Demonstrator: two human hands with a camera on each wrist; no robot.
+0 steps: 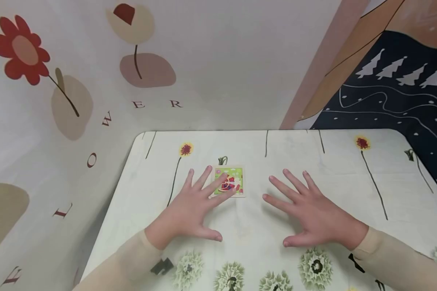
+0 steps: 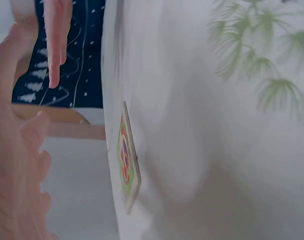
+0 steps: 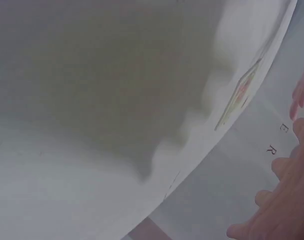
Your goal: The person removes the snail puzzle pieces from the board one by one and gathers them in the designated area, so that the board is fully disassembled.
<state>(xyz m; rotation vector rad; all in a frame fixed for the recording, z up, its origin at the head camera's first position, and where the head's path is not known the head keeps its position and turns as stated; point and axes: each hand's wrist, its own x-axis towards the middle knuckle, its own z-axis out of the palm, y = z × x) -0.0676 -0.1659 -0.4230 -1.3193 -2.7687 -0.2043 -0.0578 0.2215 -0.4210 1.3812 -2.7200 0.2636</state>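
A small square picture board [image 1: 239,182], with a pale rim and a green, red and purple picture, lies flat on the table. My left hand [image 1: 189,210] is spread palm down, two of its fingers crossing in front of the board in the head view. In the left wrist view a gap shows between that hand and the board [image 2: 125,160]. To the right, my right hand [image 1: 315,214] also has its fingers spread and holds nothing. Its shadow falls on the cloth in the right wrist view, where the board [image 3: 238,97] lies beyond it.
A white cloth [image 1: 255,258] printed with flowers covers the table. Behind stands a pale wall hanging [image 1: 222,60] with flower shapes and letters. At the right is a dark blue printed panel [image 1: 393,105] with white trees.
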